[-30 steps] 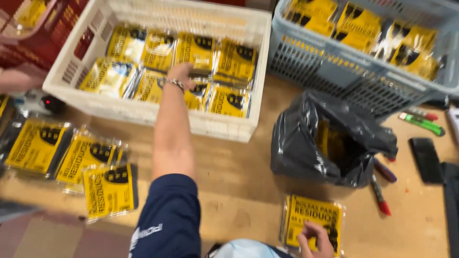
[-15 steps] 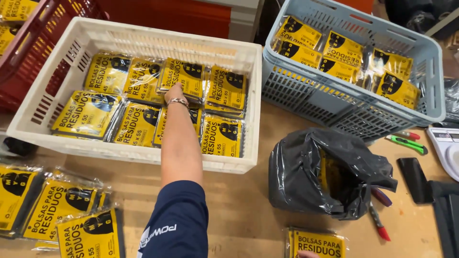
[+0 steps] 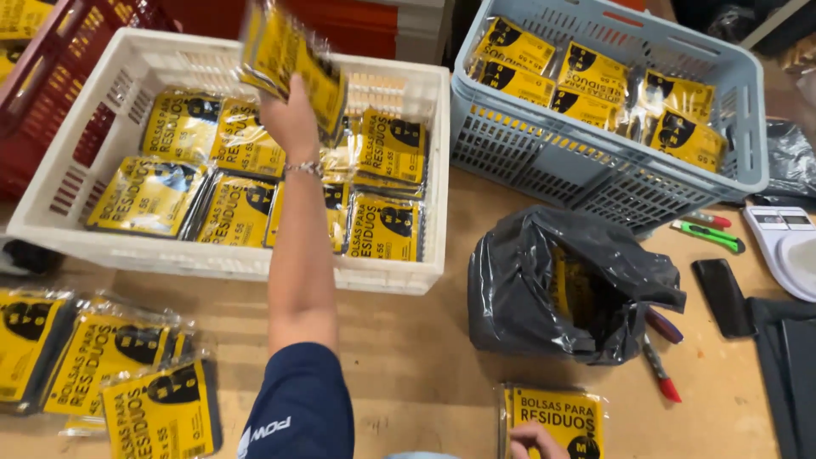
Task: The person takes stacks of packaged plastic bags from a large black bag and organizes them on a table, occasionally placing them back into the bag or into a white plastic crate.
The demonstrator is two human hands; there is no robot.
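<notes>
My left hand [image 3: 289,119] is raised above the white plastic crate [image 3: 229,263] and shut on a yellow plastic-wrapped packet [image 3: 289,55], held up in the air over the back rows. Several more yellow packets [image 3: 170,191] lie flat inside the crate. My right hand [image 3: 535,440] shows only at the bottom edge, fingers resting on another yellow packet [image 3: 557,415] lying on the wooden table. I cannot tell whether it grips that packet.
A blue-grey crate [image 3: 552,161] with yellow packets stands at back right, a red crate [image 3: 51,76] at far left. A black bag [image 3: 569,289] sits mid-table. Packet stacks [image 3: 102,382] lie at left; markers [image 3: 659,374], a green cutter [image 3: 710,236], a phone [image 3: 722,297] and a scale [image 3: 786,246] at right.
My left hand was reaching down among the packets in the white crate; now it has lifted a yellow packet up out of it. The view has shifted closer.
</notes>
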